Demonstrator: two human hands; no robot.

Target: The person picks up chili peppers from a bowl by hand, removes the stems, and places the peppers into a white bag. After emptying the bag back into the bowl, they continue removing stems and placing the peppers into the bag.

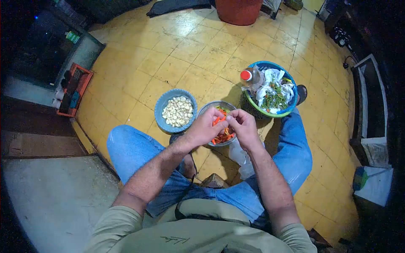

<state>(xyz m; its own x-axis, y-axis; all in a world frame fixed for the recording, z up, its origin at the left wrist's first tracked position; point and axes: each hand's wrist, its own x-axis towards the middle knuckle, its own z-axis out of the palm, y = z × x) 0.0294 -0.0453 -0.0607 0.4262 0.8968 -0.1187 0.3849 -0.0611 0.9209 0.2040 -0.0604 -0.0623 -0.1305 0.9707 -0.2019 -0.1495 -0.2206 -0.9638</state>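
Above a metal colander (216, 104) between my knees, my two hands meet. Orange-red chili peppers (219, 121) show in the fingers of my left hand (205, 127), which is closed around them. The thumb and forefinger of my right hand (244, 128) pinch the end of one chili pepper beside the left fingertips. More red and orange chili peppers (223, 138) lie in the colander, partly hidden by my hands. To the left, touching distance from the colander, stands a blue-grey bowl (158, 120) of peeled, pale garlic cloves (178, 110).
At the right, a blue and green basket (276, 65) holds plastic bags, green stems and a red-capped bottle (249, 76). A clear plastic bag (241, 156) lies below my right hand. An orange crate (76, 90) stands left; a large red tub (238, 10) stands at the back.
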